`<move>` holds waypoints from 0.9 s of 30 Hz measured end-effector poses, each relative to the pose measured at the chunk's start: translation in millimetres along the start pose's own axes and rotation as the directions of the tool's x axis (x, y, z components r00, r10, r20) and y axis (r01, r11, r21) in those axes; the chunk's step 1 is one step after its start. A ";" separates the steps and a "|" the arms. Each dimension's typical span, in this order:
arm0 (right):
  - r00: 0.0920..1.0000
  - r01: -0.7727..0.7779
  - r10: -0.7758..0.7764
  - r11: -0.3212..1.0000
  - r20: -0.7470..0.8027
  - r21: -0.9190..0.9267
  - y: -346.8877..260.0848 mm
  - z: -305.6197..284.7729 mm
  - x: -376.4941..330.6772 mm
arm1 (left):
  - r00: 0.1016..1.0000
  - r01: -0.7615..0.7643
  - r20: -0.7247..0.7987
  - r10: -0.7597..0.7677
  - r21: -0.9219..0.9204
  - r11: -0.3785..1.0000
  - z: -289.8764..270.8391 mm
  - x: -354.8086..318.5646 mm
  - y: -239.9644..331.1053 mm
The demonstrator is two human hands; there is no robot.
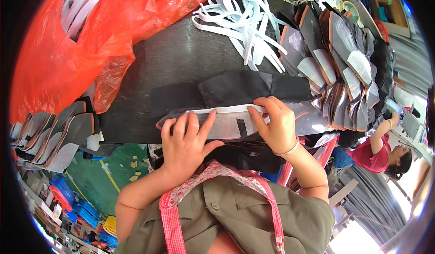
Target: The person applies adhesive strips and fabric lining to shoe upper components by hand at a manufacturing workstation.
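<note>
A narrow white strip lies along the upper edge of a grey-backed cut piece at the table's near side. A small black tab sits on the grey backing. Black fabric spreads just beyond the strip. My left hand rests with fingers outstretched, their tips pressing on the strip's left part and the thumb held apart. At the strip's right end, my right hand has thumb and index finger closed around it, the other fingers curled.
Loose pale strips lie in a tangle at the table's far side. A red plastic bag covers the far left. Stacked grey pieces stand at right, more at left. Another person is at the far right.
</note>
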State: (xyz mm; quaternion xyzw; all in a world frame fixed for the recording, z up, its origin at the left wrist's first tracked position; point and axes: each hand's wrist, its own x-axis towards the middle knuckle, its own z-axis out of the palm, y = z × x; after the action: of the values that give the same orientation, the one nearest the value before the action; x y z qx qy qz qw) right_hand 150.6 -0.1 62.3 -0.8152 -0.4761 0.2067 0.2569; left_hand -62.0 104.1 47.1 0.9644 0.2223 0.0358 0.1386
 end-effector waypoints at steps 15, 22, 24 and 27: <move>0.928 0.007 -0.018 0.999 -0.373 -0.032 40.0 -3.2 -28.8 | 0.971 -0.238 -0.036 0.235 -0.180 0.955 8.5 58.6 44.0; 0.924 -0.041 0.031 0.999 -0.381 -0.019 42.2 -6.8 -24.6 | 0.972 -0.209 0.092 0.218 -0.093 0.973 4.7 70.4 53.9; 0.910 -0.048 0.045 0.999 -0.412 0.004 45.8 -4.8 -24.1 | 0.970 -0.220 0.093 0.227 -0.080 0.972 4.6 67.4 52.4; 0.888 -0.093 0.117 0.993 -0.445 0.075 47.7 -4.5 -18.4 | 0.949 -0.315 -0.063 0.309 -0.110 0.943 9.8 54.9 40.7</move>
State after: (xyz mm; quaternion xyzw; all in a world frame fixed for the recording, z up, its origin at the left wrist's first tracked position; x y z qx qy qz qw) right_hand 176.7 -37.0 38.2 -0.8586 -0.3537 0.0392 0.3691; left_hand 5.6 90.6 49.7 0.9764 0.0674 0.0921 0.1834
